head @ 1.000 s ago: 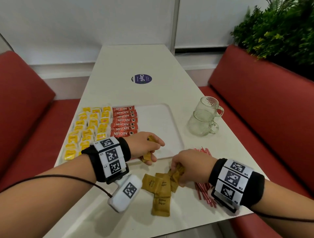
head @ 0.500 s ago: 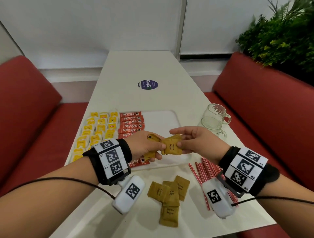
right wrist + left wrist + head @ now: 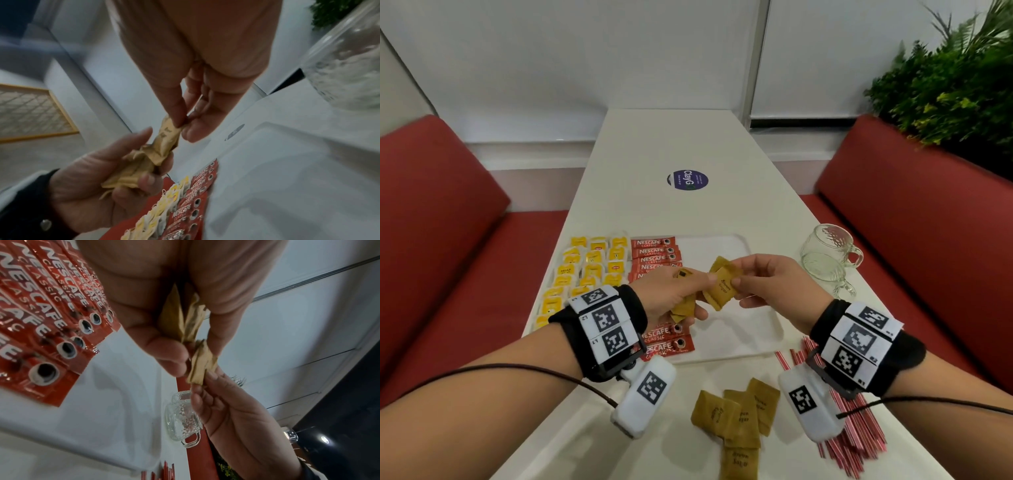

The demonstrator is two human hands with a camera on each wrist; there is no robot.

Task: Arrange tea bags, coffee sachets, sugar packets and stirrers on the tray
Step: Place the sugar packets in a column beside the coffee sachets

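Note:
Above the white tray (image 3: 726, 329) both hands meet. My left hand (image 3: 674, 294) grips a bunch of brown sugar packets (image 3: 683, 308), crumpled in its palm (image 3: 131, 172). My right hand (image 3: 756, 281) pinches a couple of brown sugar packets (image 3: 722, 284) between thumb and fingers, their near end touching the left hand's thumb. Red coffee sachets (image 3: 654, 253) lie in a column on the tray's left part, with yellow tea bags (image 3: 585, 267) in rows beside them. More brown sugar packets (image 3: 736, 421) lie loose on the table in front. Red stirrers (image 3: 852, 435) lie under my right wrist.
Two glass mugs (image 3: 825, 257) stand stacked at the table's right edge. A round blue sticker (image 3: 687, 179) marks the table (image 3: 671, 144) farther back. Red bench seats flank both sides, and a green plant (image 3: 955, 85) stands at the back right.
My right hand picked sugar packets from the loose pile, lifted them over the tray and brought them to the left hand. The left hand stayed over the tray holding its bunch.

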